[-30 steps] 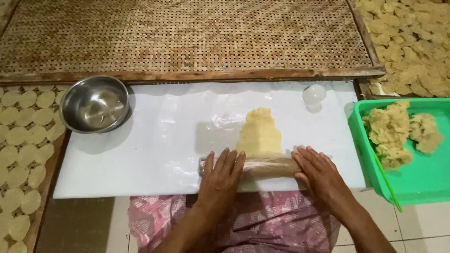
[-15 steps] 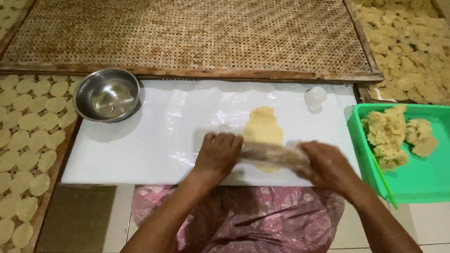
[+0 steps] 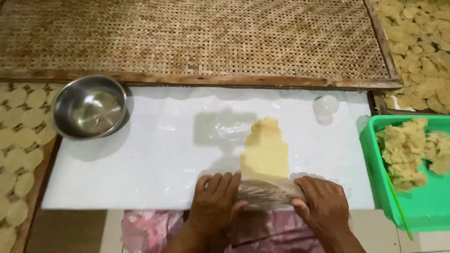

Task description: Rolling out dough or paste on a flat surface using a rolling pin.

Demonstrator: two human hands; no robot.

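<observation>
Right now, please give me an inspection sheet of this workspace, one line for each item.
Surface: white board under clear plastic film.
Job's things: flattened yellow dough; plastic-wrapped roller at its near end.
Clutter: steel bowl; small clear round thing; green tray with dough lumps.
Grippers: left hand and right hand both press on the roller.
Cables: nothing seen.
Surroundings: woven mat; pale discs at left; pale pieces at right.
</observation>
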